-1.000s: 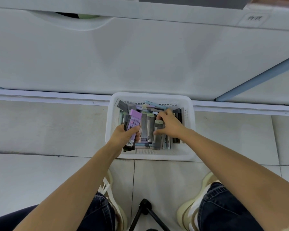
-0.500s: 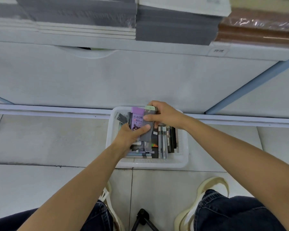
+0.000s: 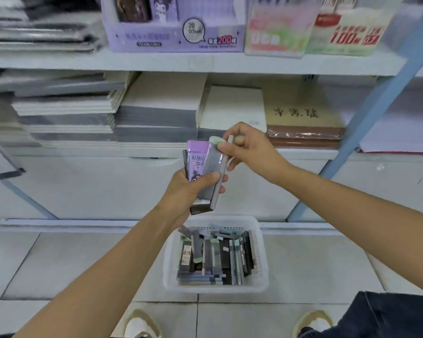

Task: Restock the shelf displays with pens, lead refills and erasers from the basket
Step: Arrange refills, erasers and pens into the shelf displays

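- The left hand is raised above the basket, its fingers and thumb curled round a small bundle of lead refill packs, held upright.
- The purple refill pack stands at the far left of that bundle, with darker packs behind and below it.
- The right hand pinches the top of a grey pack with a pale green cap, thumb and fingers closed on the cap end; this pack lies against the right side of the bundle.
- The white basket sits on the tiled floor, near the shelf base and below the hands, with many more packs lying in it.
- On the far upper shelf stands a purple display box; stacks of notebooks fill the shelf beneath it.
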`<move>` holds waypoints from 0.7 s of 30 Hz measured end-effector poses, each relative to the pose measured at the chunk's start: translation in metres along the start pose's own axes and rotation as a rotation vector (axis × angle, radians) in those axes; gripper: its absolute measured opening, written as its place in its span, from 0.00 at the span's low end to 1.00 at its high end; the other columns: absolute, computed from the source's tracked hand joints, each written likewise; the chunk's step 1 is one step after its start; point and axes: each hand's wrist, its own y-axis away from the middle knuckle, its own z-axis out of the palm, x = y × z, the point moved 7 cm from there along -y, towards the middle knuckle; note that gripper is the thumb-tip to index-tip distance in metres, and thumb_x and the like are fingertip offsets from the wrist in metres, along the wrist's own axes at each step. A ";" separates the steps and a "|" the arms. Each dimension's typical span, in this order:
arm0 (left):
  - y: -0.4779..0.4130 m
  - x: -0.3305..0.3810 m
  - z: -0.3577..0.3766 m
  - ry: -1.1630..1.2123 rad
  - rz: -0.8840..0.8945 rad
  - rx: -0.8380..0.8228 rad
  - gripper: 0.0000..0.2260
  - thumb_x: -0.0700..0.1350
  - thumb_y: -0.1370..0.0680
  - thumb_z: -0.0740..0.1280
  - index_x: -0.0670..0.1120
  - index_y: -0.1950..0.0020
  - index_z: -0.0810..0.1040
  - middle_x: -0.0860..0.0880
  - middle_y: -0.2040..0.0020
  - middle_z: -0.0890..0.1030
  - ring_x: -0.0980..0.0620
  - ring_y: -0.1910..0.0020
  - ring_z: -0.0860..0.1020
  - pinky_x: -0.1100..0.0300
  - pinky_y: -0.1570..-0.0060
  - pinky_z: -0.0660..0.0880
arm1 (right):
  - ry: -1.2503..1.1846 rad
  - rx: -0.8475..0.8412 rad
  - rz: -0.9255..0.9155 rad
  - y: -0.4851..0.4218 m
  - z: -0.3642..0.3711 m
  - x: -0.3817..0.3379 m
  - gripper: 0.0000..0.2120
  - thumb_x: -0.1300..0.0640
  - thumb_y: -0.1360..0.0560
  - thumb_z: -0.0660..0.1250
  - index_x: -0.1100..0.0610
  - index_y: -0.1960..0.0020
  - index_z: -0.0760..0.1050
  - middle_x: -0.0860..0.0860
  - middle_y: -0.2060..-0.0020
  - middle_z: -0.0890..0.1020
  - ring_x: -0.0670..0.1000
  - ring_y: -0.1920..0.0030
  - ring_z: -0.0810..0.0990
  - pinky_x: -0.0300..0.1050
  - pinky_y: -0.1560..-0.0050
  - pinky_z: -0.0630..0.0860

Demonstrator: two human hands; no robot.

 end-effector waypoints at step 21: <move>-0.015 0.244 0.082 0.011 0.297 0.043 0.27 0.48 0.34 0.77 0.37 0.40 0.76 0.41 0.50 0.84 0.48 0.55 0.84 0.56 0.59 0.80 | -0.316 0.288 -0.367 -0.011 -0.139 -0.242 0.05 0.58 0.22 0.66 0.59 0.52 0.79 0.51 0.61 0.83 0.47 0.60 0.81 0.35 0.63 0.79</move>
